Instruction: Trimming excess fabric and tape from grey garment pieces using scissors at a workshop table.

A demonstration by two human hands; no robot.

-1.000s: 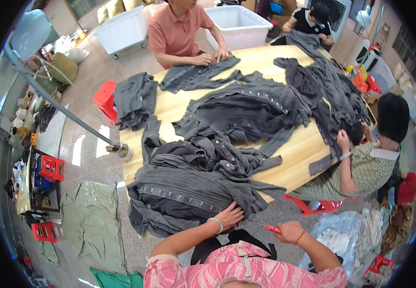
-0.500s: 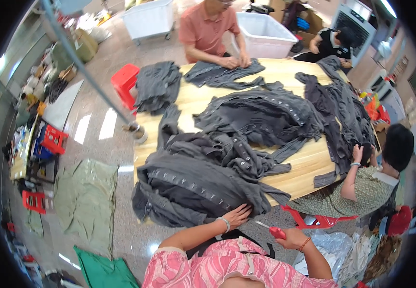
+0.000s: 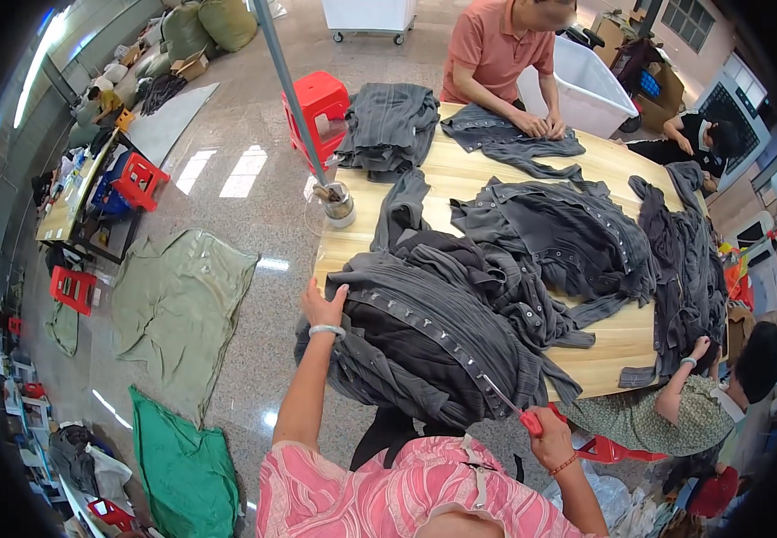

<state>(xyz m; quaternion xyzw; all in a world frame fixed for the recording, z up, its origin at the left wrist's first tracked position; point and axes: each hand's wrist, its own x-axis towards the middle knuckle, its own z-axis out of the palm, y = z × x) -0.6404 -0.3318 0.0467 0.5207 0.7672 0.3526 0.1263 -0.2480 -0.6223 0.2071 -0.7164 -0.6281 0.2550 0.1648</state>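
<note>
A bulky dark grey garment [image 3: 406, 359] with a long row of small fasteners along its front band lies at the near left end of the table, overhanging the edge. My left hand [image 3: 324, 309] has hold of its left end, thumb on the near side and the other fingers partly hidden. In my right hand [image 3: 552, 441] is a red-handled tool [image 3: 530, 421] with a thin metal shaft. Its tip touches or nearly touches the right end of the fastener band; the exact kind of tool is unclear.
More grey garments [image 3: 568, 233] cover the wooden table [image 3: 608, 369]; a folded stack [image 3: 388, 125] sits at the far left. A pole and a tin of tools [image 3: 339, 206] stand at the left edge. Co-workers [image 3: 501, 63] handle garments opposite and at right. Green cloth [image 3: 187, 466] lies on the floor.
My left hand has gone from the garment's near right side to its left end. The tool in my right hand has come up to the fastener band. The view has shifted left.
</note>
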